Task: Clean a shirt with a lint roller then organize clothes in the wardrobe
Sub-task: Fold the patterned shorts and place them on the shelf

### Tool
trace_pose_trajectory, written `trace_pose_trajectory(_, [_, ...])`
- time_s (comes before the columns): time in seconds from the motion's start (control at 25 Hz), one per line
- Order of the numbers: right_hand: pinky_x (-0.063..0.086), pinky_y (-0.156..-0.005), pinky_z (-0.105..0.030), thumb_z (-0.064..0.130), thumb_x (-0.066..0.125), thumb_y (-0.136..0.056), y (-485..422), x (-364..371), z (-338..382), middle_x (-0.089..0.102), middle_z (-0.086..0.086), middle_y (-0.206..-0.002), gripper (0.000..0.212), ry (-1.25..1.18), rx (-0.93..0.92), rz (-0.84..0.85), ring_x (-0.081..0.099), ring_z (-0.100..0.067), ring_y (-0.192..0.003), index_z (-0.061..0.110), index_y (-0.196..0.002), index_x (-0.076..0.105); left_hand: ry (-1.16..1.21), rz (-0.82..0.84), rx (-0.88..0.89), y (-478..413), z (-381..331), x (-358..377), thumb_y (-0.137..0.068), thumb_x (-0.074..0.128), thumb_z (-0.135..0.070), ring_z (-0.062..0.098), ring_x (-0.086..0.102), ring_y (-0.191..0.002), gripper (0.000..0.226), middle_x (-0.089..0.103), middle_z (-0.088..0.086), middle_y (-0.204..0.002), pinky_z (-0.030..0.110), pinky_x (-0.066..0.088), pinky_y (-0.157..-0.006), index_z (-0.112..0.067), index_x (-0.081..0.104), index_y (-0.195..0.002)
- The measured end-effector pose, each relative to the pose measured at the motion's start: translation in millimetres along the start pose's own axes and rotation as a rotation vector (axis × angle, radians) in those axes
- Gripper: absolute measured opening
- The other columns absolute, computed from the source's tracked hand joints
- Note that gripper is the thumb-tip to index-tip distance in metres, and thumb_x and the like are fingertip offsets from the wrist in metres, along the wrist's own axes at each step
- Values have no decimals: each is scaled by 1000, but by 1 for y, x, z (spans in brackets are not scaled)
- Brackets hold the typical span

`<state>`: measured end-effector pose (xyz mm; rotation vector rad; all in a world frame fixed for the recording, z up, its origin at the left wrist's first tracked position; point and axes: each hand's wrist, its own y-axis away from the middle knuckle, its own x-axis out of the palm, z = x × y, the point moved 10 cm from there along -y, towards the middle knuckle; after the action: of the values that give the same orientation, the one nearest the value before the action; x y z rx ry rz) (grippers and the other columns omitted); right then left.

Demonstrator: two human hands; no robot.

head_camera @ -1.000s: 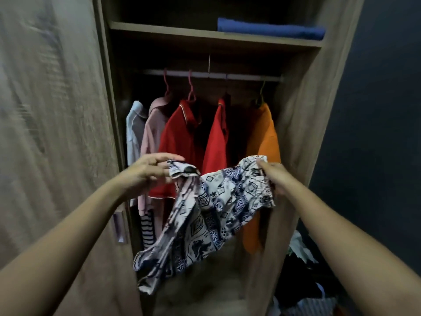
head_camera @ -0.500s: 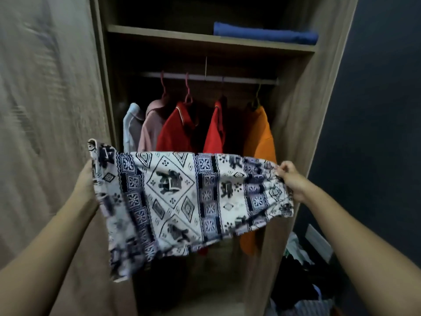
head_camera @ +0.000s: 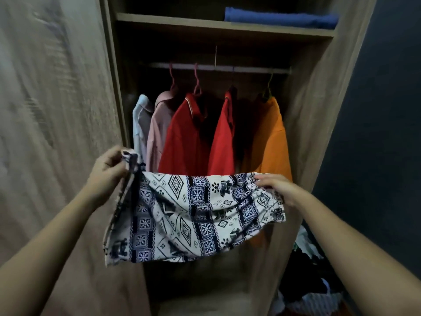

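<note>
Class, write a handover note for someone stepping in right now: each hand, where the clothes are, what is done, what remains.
Left hand grips one top corner of the patterned garment; right hand holds the other end, cloth spread before the open wardrobe.
Done: five tops hang on the rail; a blue folded item lies on the shelf.
Left: put the patterned garment away, likely then the clothes pile lower right. No lint roller in view.

Garment (head_camera: 193, 213) spanning left hand (head_camera: 107, 169) to right hand (head_camera: 278, 188), hanging shirts (head_camera: 205, 137) behind the grip, rail (head_camera: 218, 68) above them, folded cloth (head_camera: 280, 20) on shelf (head_camera: 173, 21) higher still, clothes pile (head_camera: 314, 293) below and right of the grip.
</note>
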<state>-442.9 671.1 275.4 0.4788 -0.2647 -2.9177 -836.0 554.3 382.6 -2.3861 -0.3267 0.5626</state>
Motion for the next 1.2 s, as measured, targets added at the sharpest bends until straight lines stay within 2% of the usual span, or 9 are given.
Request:
trace_pose_trajectory(0.12, [53,-74,-24,7,69,-78,1,7,24,60,-1,-113,46,115,-137,-76,62,-14,-84,20,-121,59,-253,187,112,14,-19,49,-78,51,-43,-7,47,-59,9,58,-19,-69,14,36,-57,-47,58,-82])
trace_pose_trajectory(0.32, [49,-85,-23,12,59,-88,5,60,59,61,-4,-119,33,250,-315,60,61,-12,-96,15,-122,60,-179,358,207,37,-38,126,-84,52,-43,-11,53,-67,11,61,-23,-75,11,39,-62,-37,61,-87])
trace_pose_trajectory(0.48, [47,-88,-24,41,35,-96,14,97,60,65,-14,-113,47,41,-295,225,61,-19,-100,7,-112,64,-176,330,177,18,-43,149,-81,62,-47,-2,62,-82,28,69,-19,-83,16,45,-71,-23,71,-89])
trace_pose_trajectory(0.64, [47,-95,-25,81,41,-67,23,117,55,63,-9,-116,78,46,-382,358,61,-17,-107,19,-109,62,-175,218,54,7,-34,149,-80,72,-31,6,62,-74,9,70,-8,-73,20,44,-66,-23,72,-82])
trace_pose_trajectory(0.72, [43,-95,-21,69,64,-63,28,115,59,58,-9,-122,66,153,-495,285,57,-12,-109,23,-109,57,-190,185,9,7,-31,150,-80,72,-31,3,55,-61,12,64,-6,-62,16,37,-54,-20,68,-75])
trace_pose_trajectory(0.8, [42,-91,-19,37,77,-70,29,116,62,57,-10,-120,45,162,-557,241,56,-10,-105,21,-108,59,-196,124,-33,10,-26,148,-80,72,-29,3,46,-52,21,55,-5,-54,16,32,-50,-15,62,-70])
trace_pose_trajectory(0.92, [38,-92,-11,22,76,-74,30,118,68,54,-6,-117,29,238,-660,129,54,-9,-106,16,-101,67,-214,23,-82,16,-19,142,-80,71,-28,6,40,-51,29,45,-5,-50,18,30,-50,-13,51,-64])
trace_pose_trajectory(1.08, [40,-96,-24,14,64,-85,25,130,68,51,-8,-108,22,267,-717,113,53,-17,-105,-2,-101,65,-219,-41,-123,22,-12,135,-79,72,-25,8,38,-52,34,38,-6,-49,19,29,-49,-8,47,-62])
trace_pose_trajectory(1.2, [41,-93,-21,8,56,-90,27,141,69,52,-3,-106,25,232,-710,210,52,-12,-102,-1,-113,55,-115,120,-163,26,0,142,-81,71,-31,4,40,-52,29,46,-6,-54,19,30,-51,-8,55,-71])
